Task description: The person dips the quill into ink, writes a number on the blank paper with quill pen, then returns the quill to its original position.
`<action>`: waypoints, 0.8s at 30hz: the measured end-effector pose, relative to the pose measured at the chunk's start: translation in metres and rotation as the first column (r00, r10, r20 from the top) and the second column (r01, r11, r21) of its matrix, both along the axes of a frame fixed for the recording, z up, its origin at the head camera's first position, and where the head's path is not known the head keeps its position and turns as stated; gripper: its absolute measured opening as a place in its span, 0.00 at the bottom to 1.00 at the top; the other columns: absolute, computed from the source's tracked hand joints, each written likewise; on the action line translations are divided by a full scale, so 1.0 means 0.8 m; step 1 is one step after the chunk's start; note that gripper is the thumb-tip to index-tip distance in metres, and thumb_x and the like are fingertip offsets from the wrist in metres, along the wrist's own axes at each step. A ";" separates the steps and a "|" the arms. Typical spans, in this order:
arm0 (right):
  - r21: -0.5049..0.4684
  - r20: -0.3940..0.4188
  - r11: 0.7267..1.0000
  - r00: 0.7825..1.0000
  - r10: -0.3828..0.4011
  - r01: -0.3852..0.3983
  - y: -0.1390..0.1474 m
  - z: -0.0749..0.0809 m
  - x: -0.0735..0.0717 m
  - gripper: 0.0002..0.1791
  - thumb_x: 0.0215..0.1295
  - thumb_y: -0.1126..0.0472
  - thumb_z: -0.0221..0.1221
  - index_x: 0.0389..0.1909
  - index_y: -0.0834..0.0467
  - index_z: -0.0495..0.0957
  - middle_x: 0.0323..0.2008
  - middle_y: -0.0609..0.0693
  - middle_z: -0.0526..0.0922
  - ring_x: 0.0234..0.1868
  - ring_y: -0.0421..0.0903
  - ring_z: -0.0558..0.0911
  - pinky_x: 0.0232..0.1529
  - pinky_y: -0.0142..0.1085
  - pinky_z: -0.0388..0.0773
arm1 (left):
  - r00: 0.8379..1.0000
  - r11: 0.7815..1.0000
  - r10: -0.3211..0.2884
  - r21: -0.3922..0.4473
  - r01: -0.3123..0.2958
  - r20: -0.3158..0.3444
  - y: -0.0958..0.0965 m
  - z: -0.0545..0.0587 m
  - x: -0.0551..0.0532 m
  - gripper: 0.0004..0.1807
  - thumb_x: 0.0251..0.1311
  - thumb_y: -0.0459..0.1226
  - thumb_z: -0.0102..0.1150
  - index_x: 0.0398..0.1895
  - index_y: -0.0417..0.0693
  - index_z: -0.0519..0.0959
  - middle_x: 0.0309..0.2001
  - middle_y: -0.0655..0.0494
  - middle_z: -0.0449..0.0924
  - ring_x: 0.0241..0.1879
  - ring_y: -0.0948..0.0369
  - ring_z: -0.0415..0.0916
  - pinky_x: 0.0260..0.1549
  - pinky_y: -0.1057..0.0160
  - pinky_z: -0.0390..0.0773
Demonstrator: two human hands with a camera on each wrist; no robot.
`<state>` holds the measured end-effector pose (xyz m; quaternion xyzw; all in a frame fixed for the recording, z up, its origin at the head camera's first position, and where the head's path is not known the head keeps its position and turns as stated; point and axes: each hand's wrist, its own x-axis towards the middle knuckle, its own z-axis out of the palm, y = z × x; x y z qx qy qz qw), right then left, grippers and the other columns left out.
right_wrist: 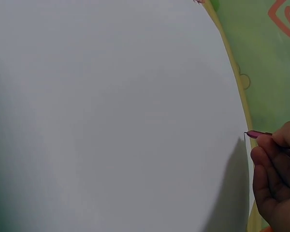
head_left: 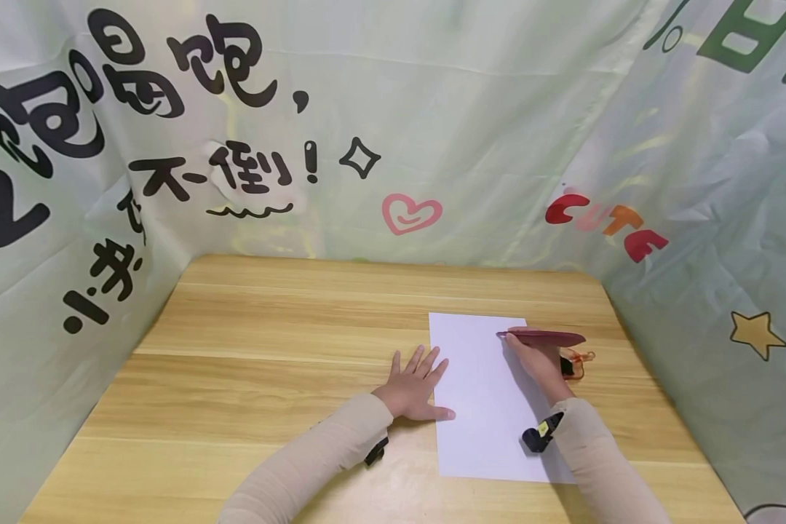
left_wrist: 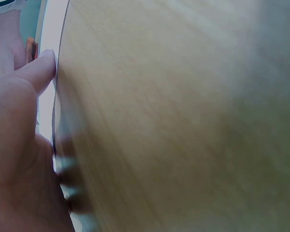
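Observation:
A white sheet of paper [head_left: 478, 407] lies on the wooden table. My left hand [head_left: 413, 389] rests with spread fingers at its left edge, the thumb [left_wrist: 43, 67] and fingertips over the paper. In the right hand [head_left: 538, 360] is a maroon pen [head_left: 553, 338] with a broad, feather-like body, pinched between thumb and fingers near its tip. Its dark tip points left, at the upper part of the sheet. In the right wrist view the same pen [right_wrist: 258, 134] shows only its front end; the hand hides the rest.
Just right of the right hand lies a small orange and black item [head_left: 578, 364], partly covered by the hand. A small black camera [head_left: 540, 434] sits on the right wrist. Printed cloth walls [head_left: 485, 145] stand behind and beside the wooden table [head_left: 288, 313].

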<state>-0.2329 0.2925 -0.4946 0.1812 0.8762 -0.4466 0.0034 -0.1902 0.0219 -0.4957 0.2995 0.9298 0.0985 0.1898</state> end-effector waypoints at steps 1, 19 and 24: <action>-0.004 0.003 1.000 1.000 0.002 -0.002 -0.001 0.000 0.000 0.38 0.65 0.49 0.58 0.65 0.71 0.60 0.61 0.69 0.67 0.62 0.61 0.68 0.65 0.53 0.62 | 1.000 1.000 0.000 0.000 0.000 0.000 0.000 0.000 0.000 0.53 0.56 0.71 0.44 0.78 0.58 0.40 0.77 0.56 0.28 0.75 0.52 0.24 0.66 0.34 0.30; 0.024 0.089 0.997 0.994 0.071 -0.073 -0.017 0.003 0.010 0.42 0.63 0.41 0.57 0.64 0.69 0.60 0.58 0.67 0.68 0.59 0.60 0.67 0.65 0.55 0.61 | 1.000 1.000 0.000 -0.011 0.000 -0.005 0.000 -0.001 0.000 0.53 0.56 0.72 0.43 0.78 0.58 0.39 0.77 0.56 0.28 0.75 0.52 0.24 0.66 0.34 0.30; 0.041 0.024 0.992 0.993 0.114 -0.115 -0.024 0.001 0.012 0.35 0.63 0.43 0.59 0.59 0.67 0.69 0.55 0.65 0.74 0.56 0.58 0.73 0.60 0.51 0.68 | 1.000 1.000 -0.001 -0.006 0.001 -0.015 0.000 -0.002 0.000 0.53 0.55 0.72 0.43 0.78 0.58 0.40 0.77 0.56 0.28 0.75 0.52 0.25 0.66 0.34 0.31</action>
